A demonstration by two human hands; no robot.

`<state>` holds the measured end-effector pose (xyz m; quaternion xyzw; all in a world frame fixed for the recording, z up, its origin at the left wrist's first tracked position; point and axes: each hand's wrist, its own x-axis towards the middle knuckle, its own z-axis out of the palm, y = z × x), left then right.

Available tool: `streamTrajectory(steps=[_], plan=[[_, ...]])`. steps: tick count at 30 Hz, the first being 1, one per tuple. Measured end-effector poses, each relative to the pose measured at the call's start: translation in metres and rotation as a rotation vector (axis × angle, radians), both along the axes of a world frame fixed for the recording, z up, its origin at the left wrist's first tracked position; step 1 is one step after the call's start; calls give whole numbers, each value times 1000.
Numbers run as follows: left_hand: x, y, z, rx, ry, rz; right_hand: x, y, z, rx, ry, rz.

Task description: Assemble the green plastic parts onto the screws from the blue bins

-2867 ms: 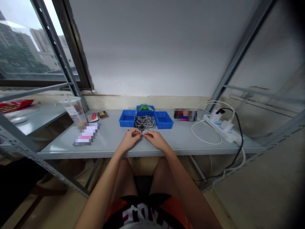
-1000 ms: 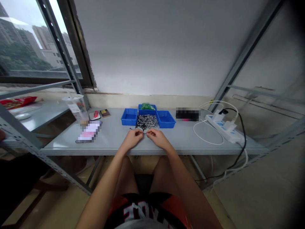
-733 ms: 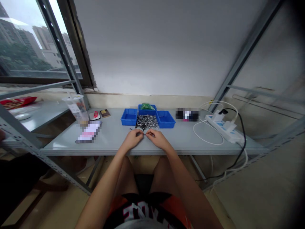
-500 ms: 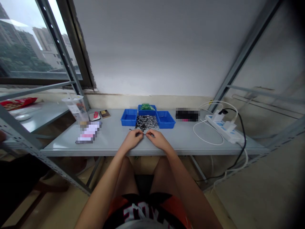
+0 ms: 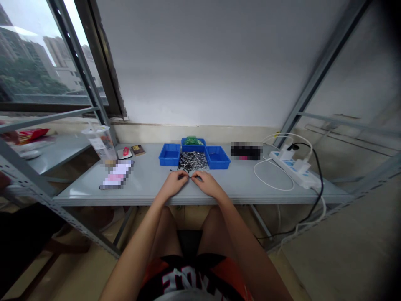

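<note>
My left hand [image 5: 176, 183] and my right hand [image 5: 205, 182] rest close together at the near side of the pile, fingertips pinched. Between them spans a small dark screw [image 5: 190, 177], thin and mostly covered by the fingers of both hands. Just beyond lies a heap of loose screws [image 5: 193, 159], black towards the left and silver towards the right. Blue trays border the heap: a left tray [image 5: 170, 161], a right tray [image 5: 218, 164] and a back tray [image 5: 193, 148] that holds a green plastic packet [image 5: 192, 141].
Leftward on the grey table [image 5: 147, 184] are a blurred-out phone [image 5: 116, 175], a lidded plastic cup [image 5: 100, 144] and a small brown box [image 5: 138, 149]. To the right stand a pixelated black object [image 5: 246, 150] and a power strip [image 5: 296, 169] with looping cables.
Both hands stay in nearly the same place, still pinched together around the small dark screw. The trays and the heap have not visibly changed.
</note>
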<state>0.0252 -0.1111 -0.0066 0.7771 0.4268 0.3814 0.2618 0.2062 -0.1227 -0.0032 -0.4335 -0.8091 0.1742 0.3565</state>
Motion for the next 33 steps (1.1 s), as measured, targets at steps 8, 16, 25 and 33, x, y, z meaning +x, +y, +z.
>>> streamTrajectory(steps=[8,16,25,33], plan=[[0,-2,2,5,7,-6,0,1,-1,2,-9,-1],[-1,-6,2,40,-1,6,1,0,-1,-3,-14,24],[0,-8,3,47,-1,19,0,0,-2,-4,42,22],[0,-5,2,12,-28,-8,0,1,-2,-8,27,24]])
